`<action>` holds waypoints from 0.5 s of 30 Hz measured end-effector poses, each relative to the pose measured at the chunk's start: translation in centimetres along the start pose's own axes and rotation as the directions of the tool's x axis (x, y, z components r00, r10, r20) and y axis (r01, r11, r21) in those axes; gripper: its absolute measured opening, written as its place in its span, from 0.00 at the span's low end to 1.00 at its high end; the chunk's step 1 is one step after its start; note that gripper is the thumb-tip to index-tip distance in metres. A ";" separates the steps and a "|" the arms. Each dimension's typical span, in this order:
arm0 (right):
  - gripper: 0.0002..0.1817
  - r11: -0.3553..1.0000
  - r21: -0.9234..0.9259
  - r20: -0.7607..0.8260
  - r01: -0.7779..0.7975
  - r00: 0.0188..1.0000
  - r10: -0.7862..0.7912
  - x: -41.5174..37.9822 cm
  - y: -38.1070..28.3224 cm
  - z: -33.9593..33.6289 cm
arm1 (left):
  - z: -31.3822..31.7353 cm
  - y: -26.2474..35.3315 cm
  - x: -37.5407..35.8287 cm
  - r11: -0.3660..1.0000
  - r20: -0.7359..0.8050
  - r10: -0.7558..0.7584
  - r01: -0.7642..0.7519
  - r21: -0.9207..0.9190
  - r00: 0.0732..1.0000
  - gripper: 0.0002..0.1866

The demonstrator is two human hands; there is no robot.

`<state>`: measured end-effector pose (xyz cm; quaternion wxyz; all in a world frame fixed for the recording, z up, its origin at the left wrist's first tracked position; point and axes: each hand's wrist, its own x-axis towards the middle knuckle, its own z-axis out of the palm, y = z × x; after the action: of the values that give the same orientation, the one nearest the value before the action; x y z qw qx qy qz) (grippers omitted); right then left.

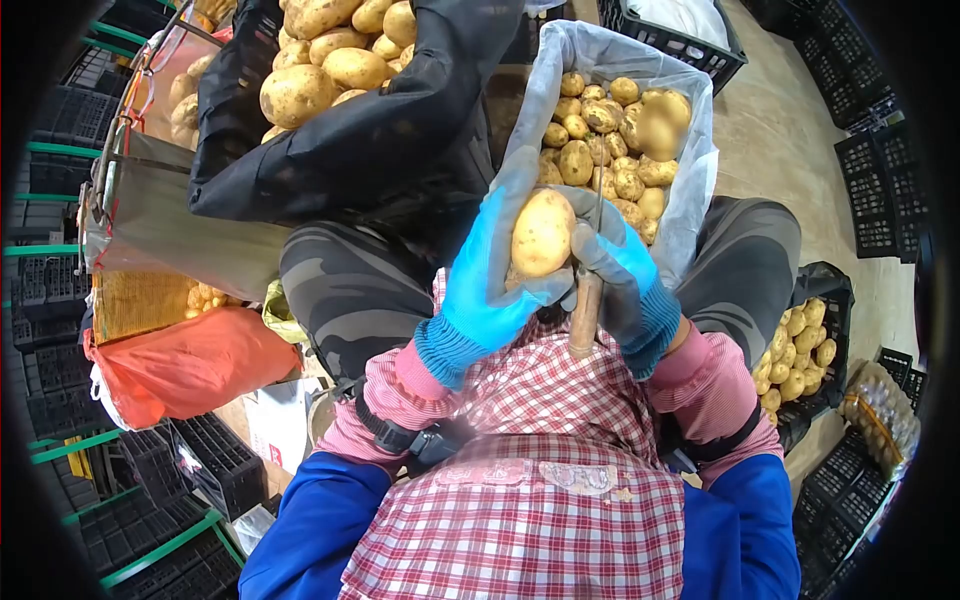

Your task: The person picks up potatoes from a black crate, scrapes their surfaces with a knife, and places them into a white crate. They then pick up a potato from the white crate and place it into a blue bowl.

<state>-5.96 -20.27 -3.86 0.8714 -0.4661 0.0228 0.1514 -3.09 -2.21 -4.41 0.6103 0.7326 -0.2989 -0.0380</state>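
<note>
A large pale-yellow potato [543, 232] rests in my left hand [492, 285], its blue and grey glove wrapped round the side and underneath. My right hand [622, 272], gloved the same way, is closed round a knife [586, 305] beside the potato. The wooden handle points down toward my apron and the thin blade points up, away from me. Both hands are close together above my lap. Just beyond them stands a crate lined with clear plastic [697, 190], holding many small potatoes [603, 115].
A black-lined container [330, 160] of large potatoes [300, 95] stands at the upper left. At the left lies a red bag [200, 365] near black crates [215, 460]. Another crate of potatoes [800, 350] is at my right. A white-covered crate [675, 45] stands at the top.
</note>
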 end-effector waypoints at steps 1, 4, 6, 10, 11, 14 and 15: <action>0.35 1.000 0.002 -0.022 0.007 1.000 -0.007 -0.1 0.1 0.1 | 0.1 0.2 0.0 0.999 -0.008 -0.031 0.030 -0.032 0.999 0.55; 0.35 1.000 -0.002 -0.050 0.014 0.999 -0.014 -0.4 0.4 0.2 | 0.5 0.8 0.0 0.993 -0.017 -0.077 0.075 -0.087 0.997 0.53; 0.35 1.000 -0.015 -0.015 0.012 1.000 -0.012 -0.5 0.6 -0.2 | 0.3 0.6 -0.1 0.995 -0.007 -0.063 0.062 -0.074 0.998 0.52; 0.36 0.998 0.044 0.004 -0.053 0.999 0.053 -0.7 0.2 0.2 | 0.1 0.5 -0.3 0.995 0.006 -0.078 0.078 -0.066 0.997 0.51; 0.36 0.998 0.038 0.022 -0.043 0.999 0.042 -0.7 0.0 0.2 | 0.1 0.3 -0.2 0.999 0.003 -0.021 0.021 -0.041 1.000 0.51; 0.37 0.999 0.049 -0.005 0.025 1.000 -0.024 -0.4 0.4 0.2 | 0.2 0.5 -0.3 0.996 -0.020 -0.032 0.030 -0.082 0.999 0.50; 0.38 0.997 0.056 -0.027 0.054 0.998 -0.052 -0.1 0.7 0.1 | 0.3 0.6 -0.3 0.992 -0.030 -0.064 0.061 -0.115 0.997 0.50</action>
<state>-6.31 -19.84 -4.29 0.8875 -0.4437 0.0258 0.1214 -3.74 -2.36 -4.03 0.6544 0.7063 -0.2630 -0.0619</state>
